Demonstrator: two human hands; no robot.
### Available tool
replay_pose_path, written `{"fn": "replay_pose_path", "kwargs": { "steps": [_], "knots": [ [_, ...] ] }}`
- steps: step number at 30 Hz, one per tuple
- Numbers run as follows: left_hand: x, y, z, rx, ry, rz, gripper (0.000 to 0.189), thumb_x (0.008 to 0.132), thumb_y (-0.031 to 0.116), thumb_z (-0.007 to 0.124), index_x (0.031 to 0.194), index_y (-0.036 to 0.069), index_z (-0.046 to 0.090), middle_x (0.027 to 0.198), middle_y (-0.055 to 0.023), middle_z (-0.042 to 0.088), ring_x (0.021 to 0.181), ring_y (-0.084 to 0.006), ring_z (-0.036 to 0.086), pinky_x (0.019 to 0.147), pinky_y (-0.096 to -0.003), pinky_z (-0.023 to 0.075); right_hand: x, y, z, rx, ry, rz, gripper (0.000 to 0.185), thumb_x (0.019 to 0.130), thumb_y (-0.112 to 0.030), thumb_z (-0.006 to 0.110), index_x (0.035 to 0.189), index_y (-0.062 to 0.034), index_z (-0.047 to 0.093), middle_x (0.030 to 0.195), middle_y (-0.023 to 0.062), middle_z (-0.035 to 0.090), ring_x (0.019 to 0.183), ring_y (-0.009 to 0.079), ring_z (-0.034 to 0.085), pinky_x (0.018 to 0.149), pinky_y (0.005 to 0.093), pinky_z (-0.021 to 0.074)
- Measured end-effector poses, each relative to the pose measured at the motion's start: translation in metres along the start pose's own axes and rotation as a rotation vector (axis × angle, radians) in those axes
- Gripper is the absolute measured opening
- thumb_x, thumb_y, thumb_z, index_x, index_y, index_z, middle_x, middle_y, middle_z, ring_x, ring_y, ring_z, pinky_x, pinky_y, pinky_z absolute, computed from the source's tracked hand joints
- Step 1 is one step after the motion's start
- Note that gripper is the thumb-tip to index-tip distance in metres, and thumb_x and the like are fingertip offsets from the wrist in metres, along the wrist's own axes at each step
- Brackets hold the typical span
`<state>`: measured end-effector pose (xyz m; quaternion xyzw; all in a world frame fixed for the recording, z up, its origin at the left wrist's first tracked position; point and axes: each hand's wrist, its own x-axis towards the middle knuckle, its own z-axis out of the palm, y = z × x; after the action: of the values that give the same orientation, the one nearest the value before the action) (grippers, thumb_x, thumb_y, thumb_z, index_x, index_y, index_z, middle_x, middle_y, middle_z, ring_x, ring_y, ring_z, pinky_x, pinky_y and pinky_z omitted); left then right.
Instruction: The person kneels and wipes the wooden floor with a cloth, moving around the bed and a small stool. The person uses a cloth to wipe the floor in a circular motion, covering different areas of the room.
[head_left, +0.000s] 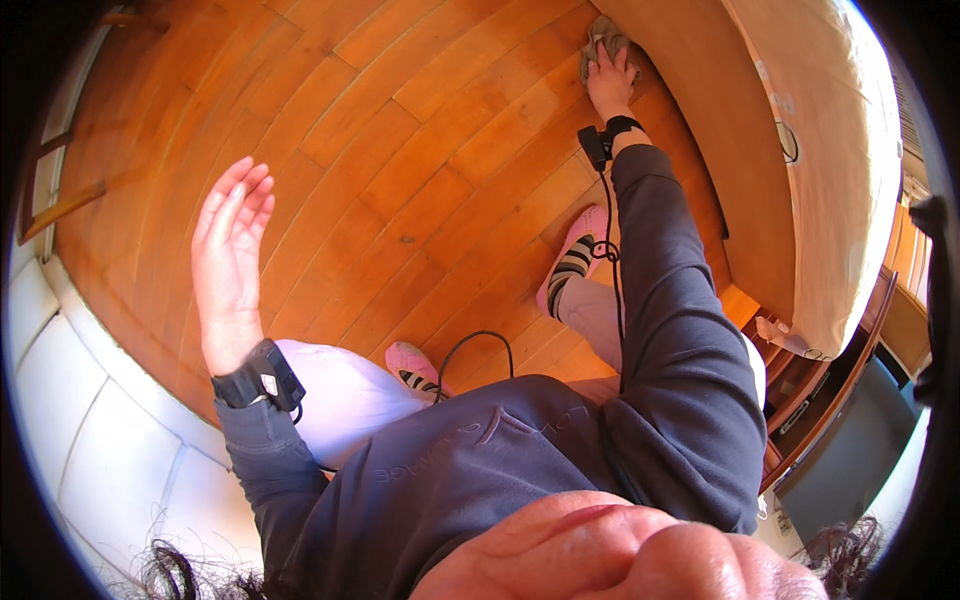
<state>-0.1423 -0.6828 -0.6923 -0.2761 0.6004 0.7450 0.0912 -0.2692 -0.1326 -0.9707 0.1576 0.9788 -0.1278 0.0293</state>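
Observation:
My right hand (611, 81) reaches far forward and presses a grey-brown cloth (606, 31) flat on the wooden floor (420, 165), close to the base of a bed (720, 127). Its fingers are spread over the cloth, which is bunched beyond the fingertips. My left hand (231, 240) is raised above the floor on the left, palm turned inward, fingers slightly curled and holding nothing. Each wrist wears a black strap with a small device; a black cable (611, 262) runs from the right one along my arm.
Pink slippers (574, 251) are on my feet, below me. White tiles (71, 375) border the floor at left, near a wooden piece (64, 212). A light bedcover (832, 187) hangs over the bed at right. Wooden shelving (799, 420) and a dark panel (855, 450) stand at lower right.

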Motion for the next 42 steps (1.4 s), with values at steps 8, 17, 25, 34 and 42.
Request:
{"fn": "replay_pose_path", "kwargs": {
  "steps": [8, 17, 25, 34, 42],
  "knots": [
    [-0.006, -0.003, -0.021, 0.035, 0.159, 0.003, 0.035, 0.106, 0.014, 0.053, 0.137, -0.002, 0.059, 0.13, -0.0149, 0.065, 0.12, -0.0206, 0.063, 0.108, -0.0334, 0.048, 0.027, -0.04, 0.016, 0.009, 0.042, -0.132, 0.05, 0.11, -0.036, 0.042, 0.159, -0.0312, 0.04, 0.173, 0.0116, 0.011, 0.152, 0.0457, 0.018, 0.114, 0.0705, 0.0289],
    [-0.022, 0.001, -0.029, 0.035, 0.138, 0.026, 0.035, 0.106, 0.015, 0.053, 0.137, -0.002, 0.059, 0.13, -0.0149, 0.065, 0.122, -0.021, 0.062, 0.108, -0.0346, 0.0469, 0.071, -0.056, 0.023, 0.051, 0.047, -0.125, 0.048, 0.11, -0.035, 0.043, 0.158, -0.0324, 0.042, 0.173, 0.01, 0.013, 0.152, 0.0432, 0.019, 0.113, 0.069, 0.0311],
    [-0.032, 0.005, -0.025, 0.034, 0.17, 0.035, 0.035, 0.106, 0.014, 0.052, 0.137, -0.002, 0.059, 0.13, -0.015, 0.065, 0.122, -0.0213, 0.062, 0.108, -0.0345, 0.047, 0.082, -0.096, 0.04, 0.034, 0.033, -0.328, 0.049, 0.11, -0.036, 0.043, 0.159, -0.0349, 0.039, 0.173, 0.0087, 0.012, 0.154, 0.0434, 0.017, 0.115, 0.0699, 0.0303],
    [-0.046, 0.01, -0.034, 0.08, 0.31, 0.028, 0.036, 0.107, 0.014, 0.049, 0.138, -0.002, 0.057, 0.132, -0.0161, 0.064, 0.122, -0.0223, 0.061, 0.109, -0.0354, 0.0463, 0.16, -0.173, 0.018, 0.103, -0.31, -0.122, 0.056, 0.112, -0.03, 0.039, 0.165, -0.0276, 0.023, 0.174, 0.0071, 0.0, 0.157, 0.0401, 0.006, 0.122, 0.0681, 0.0201],
    [-0.086, 0.009, -0.044, 0.065, 0.35, 0.017, 0.036, 0.107, 0.013, 0.048, 0.138, -0.003, 0.057, 0.132, -0.0164, 0.064, 0.122, -0.0231, 0.061, 0.109, -0.0363, 0.046, 0.209, -0.17, 0.066, -0.007, -0.088, -0.209, 0.055, 0.111, -0.037, 0.04, 0.163, -0.0307, 0.028, 0.174, 0.0078, 0.007, 0.155, 0.0413, 0.015, 0.119, 0.0673, 0.0249]
  ]
}}
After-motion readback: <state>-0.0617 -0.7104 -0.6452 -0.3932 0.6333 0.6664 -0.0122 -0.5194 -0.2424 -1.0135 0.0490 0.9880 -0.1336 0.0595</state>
